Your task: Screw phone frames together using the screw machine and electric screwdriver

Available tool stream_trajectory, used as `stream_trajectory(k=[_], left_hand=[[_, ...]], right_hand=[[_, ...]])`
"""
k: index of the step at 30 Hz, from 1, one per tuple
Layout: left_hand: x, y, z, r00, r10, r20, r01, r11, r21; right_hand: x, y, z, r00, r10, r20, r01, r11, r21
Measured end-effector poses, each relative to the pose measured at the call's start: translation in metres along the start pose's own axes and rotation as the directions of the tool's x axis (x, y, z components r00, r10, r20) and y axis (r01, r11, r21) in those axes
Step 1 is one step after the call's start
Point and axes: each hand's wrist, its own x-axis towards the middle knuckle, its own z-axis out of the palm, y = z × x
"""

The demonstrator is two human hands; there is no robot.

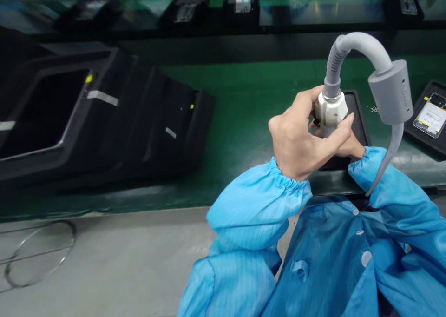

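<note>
My left hand (298, 138) is closed, thumb and fingers wrapped round a white plug-like connector (331, 112). From its top a thick grey cable (365, 40) arches to the right, then runs through a grey cylindrical block (392, 91) and down across my right sleeve. My right hand (348, 145) is just beyond and below the left, close to the connector's lower end. Its fingers are mostly hidden, so I cannot see what they hold. Under both hands lies a black tray (358, 112); its contents are covered.
Stacked black foam trays (167, 126) fill the left side, the top one holding a dark-screened panel (42, 108). At right another black tray holds an opened phone-like device (432, 115). Tiny loose bits (374, 109) lie on the green bench (237, 122). More devices stand on the shelf (272, 26) behind.
</note>
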Motion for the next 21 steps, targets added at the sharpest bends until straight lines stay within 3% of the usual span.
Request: stream_trajectory(k=[8, 21], left_hand=[[-0.008, 0.006, -0.011, 0.996, -0.070, -0.055, 0.068, 0.997, -0.039], [-0.011, -0.001, -0.009, 0.999, -0.044, -0.019, 0.043, 0.997, -0.068]], right_hand=[[0.003, -0.001, 0.000, 0.993, -0.117, 0.021, 0.119, 0.974, -0.193], [0.003, 0.002, -0.001, 0.991, -0.126, 0.042, 0.130, 0.984, -0.125]])
